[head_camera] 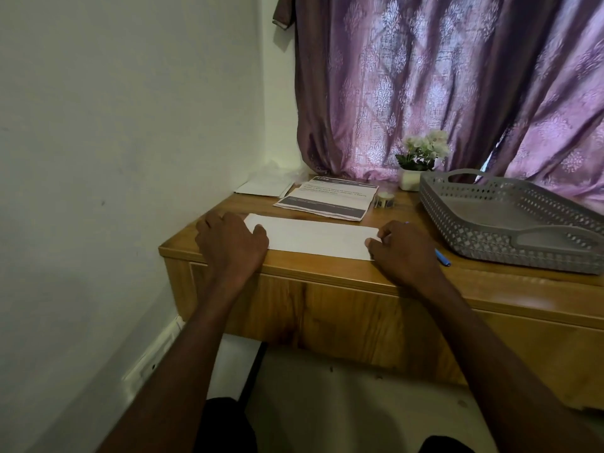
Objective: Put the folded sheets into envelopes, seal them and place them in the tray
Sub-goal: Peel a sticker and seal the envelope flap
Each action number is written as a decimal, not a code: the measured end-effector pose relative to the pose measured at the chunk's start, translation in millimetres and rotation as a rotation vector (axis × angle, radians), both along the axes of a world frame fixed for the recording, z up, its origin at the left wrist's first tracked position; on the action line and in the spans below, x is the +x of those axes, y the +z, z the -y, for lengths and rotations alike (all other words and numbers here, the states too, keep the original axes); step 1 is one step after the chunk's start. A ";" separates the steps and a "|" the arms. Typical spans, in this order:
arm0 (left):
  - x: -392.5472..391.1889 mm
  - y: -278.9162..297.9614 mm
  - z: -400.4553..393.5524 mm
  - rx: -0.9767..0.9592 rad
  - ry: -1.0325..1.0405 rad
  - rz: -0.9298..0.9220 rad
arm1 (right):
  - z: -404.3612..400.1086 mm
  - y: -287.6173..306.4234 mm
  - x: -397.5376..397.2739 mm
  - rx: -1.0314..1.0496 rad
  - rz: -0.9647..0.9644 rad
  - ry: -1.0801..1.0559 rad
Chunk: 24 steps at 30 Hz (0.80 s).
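Head view: hands (313, 246) on flat white envelope (313, 237)

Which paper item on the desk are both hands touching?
The plain white envelope at the front edge, one hand at each end. The printed sheets and white papers behind lie untouched.

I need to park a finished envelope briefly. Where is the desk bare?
Bare wood lies between the white sheet and printed sheet, and along the front edge. Crowded: back left papers, tape roll, pen beside tray.
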<state>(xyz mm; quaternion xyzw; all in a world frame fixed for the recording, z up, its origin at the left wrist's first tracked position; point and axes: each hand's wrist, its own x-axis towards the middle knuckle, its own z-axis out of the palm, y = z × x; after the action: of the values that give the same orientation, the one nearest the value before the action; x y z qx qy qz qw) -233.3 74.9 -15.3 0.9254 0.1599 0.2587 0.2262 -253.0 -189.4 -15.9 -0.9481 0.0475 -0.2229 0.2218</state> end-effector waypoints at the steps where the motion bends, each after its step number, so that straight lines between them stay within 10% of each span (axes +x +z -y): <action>1: 1.0 1.6 -1.8 -0.042 -0.005 0.009 | 0.4 -0.1 0.3 -0.001 0.000 0.000; 19: 2.3 28.6 -20.9 -1.222 -0.485 0.359 | -0.6 46.3 26.2 -0.170 0.412 0.156; 24: 16.2 58.5 -5.5 -1.333 -0.583 0.419 | 1.9 114.6 55.1 -0.064 0.174 0.376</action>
<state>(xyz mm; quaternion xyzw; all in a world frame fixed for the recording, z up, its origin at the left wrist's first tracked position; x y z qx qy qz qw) -217.1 80.4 43.2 0.5289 -0.0151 0.2074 0.8228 -197.9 -191.2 98.6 -0.9240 -0.1567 -0.2598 0.2327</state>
